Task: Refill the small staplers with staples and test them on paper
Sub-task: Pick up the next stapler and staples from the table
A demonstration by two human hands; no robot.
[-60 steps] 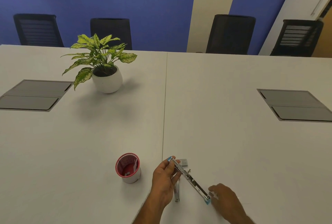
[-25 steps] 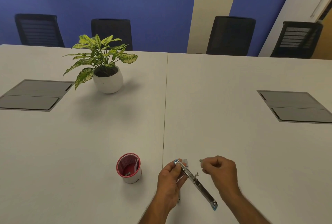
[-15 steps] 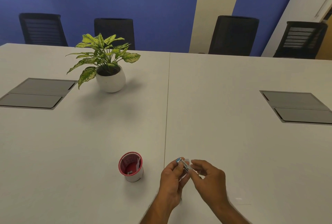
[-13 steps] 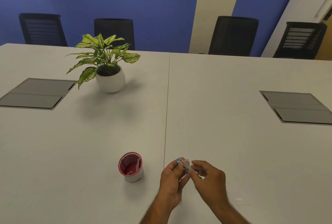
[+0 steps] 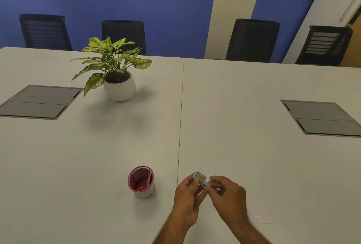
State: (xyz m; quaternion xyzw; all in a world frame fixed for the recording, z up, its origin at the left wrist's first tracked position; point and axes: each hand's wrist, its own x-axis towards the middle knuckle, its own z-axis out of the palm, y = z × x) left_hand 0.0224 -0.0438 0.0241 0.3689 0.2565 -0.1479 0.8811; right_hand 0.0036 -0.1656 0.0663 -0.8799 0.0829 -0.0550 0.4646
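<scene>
A small metal stapler (image 5: pixel 199 179) with a blue end sits between both hands, low and just right of the table seam. My left hand (image 5: pixel 187 198) grips its far end with fingers curled round it. My right hand (image 5: pixel 226 196) pinches the stapler's near part with thumb and forefinger; most of the stapler's length is hidden behind the fingers. A little glint shows at the right fingers, too small to tell what it is. A red cup (image 5: pixel 141 182) with small staple pieces inside stands to the left of my hands.
A potted plant (image 5: pixel 117 79) in a white pot stands at the left back. Two grey cable hatches (image 5: pixel 39 103) (image 5: pixel 322 118) lie flush in the white table (image 5: pixel 254 155). Black chairs (image 5: pixel 253 40) line the far edge.
The stapler lay swung open across the table; my right hand rose from its near end and came to the left hand, and the stapler now sits folded short between both hands.
</scene>
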